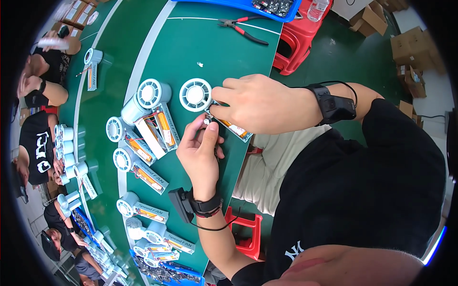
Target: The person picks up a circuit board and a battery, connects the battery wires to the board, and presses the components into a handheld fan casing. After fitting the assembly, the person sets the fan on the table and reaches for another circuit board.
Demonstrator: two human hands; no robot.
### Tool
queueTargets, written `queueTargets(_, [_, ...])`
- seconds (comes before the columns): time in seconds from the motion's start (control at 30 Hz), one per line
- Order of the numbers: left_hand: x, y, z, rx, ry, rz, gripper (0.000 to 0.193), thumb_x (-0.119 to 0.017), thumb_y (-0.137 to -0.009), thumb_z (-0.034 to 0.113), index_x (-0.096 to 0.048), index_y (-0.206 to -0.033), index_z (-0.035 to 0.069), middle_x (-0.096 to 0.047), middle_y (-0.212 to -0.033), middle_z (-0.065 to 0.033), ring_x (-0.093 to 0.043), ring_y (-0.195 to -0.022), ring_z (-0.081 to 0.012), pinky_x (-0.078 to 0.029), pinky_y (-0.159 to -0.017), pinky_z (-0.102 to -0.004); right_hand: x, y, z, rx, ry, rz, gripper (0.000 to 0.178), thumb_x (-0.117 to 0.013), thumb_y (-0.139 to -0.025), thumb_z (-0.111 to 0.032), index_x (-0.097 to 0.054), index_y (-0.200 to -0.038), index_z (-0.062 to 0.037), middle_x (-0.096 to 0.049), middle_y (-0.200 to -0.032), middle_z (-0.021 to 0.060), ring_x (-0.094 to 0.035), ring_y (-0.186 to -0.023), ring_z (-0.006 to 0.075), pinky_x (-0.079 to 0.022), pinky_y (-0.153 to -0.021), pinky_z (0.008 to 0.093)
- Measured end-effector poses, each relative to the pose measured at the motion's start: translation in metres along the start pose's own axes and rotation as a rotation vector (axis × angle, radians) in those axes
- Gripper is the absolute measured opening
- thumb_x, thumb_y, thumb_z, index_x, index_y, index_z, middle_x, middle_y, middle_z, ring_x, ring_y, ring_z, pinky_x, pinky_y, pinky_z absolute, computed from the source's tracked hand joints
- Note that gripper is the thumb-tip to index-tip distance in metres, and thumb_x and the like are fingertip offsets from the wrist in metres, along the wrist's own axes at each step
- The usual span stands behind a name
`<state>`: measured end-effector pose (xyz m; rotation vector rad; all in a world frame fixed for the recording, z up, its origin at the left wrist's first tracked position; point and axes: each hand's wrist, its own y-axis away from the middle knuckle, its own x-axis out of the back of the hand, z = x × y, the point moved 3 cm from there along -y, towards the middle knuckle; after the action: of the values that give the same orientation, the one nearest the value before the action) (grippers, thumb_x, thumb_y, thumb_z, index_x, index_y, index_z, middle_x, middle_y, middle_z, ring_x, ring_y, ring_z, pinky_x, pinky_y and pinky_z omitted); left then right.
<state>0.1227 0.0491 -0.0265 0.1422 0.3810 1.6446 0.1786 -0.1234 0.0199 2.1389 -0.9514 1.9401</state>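
Observation:
A pale blue handheld fan [196,95] lies on the green table, round grille up, its handle uncovered so an orange battery shows. My right hand [267,104] is curled over that handle, thumb and fingertips closed at the neck below the grille. Just beneath, my left hand [202,148] pinches a small white part [207,121] between thumb and forefinger, against the fan's neck. Something dark shows under the left fingers, too hidden to name. To the left stands another fan [151,94] with its battery and wires exposed.
More handheld fans [142,209] lie in a row toward the lower left. Red-handled pliers [245,29] rest near the far edge by a blue tray [238,5] of small parts. Another blue bin [179,275] holds circuit boards. Red stools [303,40] stand beside the table; co-workers sit opposite.

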Motion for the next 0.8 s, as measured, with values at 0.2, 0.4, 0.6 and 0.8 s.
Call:
queueTargets(0.2, [0.000,0.002,0.002,-0.007,-0.011,0.015,0.033,-0.070,-0.096,0.010,-0.062,-0.123,-0.007,-0.066,-0.091,-0.0062,-0.061,-0.068,-0.0074,-0.042,-0.044,-0.0201,-0.008,-0.008,0.002,-0.028,-0.009,-0.018,0.018,-0.069,-0.080,-0.012,-0.068,-0.096,-0.0048,-0.056,-0.087,0.0051,-0.060,-0.078,0.0211,-0.053,-0.065,0.0328])
queueTargets(0.4, [-0.003,0.000,0.002,-0.035,-0.014,0.011,0.033,-0.070,-0.096,0.011,-0.061,-0.122,-0.007,-0.066,-0.094,-0.0064,-0.061,-0.068,-0.0075,-0.042,-0.044,-0.0200,-0.015,0.000,0.012,-0.042,-0.103,0.245,0.016,-0.070,-0.080,-0.013,-0.069,-0.094,-0.0061,-0.056,-0.083,0.0045,-0.060,-0.071,0.0202,-0.052,-0.061,0.0320])
queueTargets(0.6, [-0.002,0.000,0.005,-0.013,0.013,-0.007,0.034,-0.070,-0.096,0.012,-0.060,-0.123,-0.007,-0.066,-0.094,-0.0060,-0.061,-0.067,-0.0078,-0.043,-0.043,-0.0200,-0.008,0.006,0.008,-0.034,-0.164,0.186,0.019,-0.070,-0.081,-0.013,-0.068,-0.098,-0.0055,-0.056,-0.080,0.0041,-0.062,-0.070,0.0189,-0.051,-0.057,0.0323])
queueTargets(0.8, [-0.002,0.000,0.004,0.009,0.027,-0.003,0.034,-0.069,-0.096,0.012,-0.060,-0.123,-0.007,-0.065,-0.091,-0.0056,-0.060,-0.065,-0.0077,-0.043,-0.043,-0.0200,-0.004,0.004,-0.010,-0.042,0.028,-0.014,0.022,-0.067,-0.082,-0.010,-0.067,-0.102,-0.0026,-0.058,-0.080,0.0048,-0.064,-0.072,0.0204,-0.052,-0.057,0.0327])
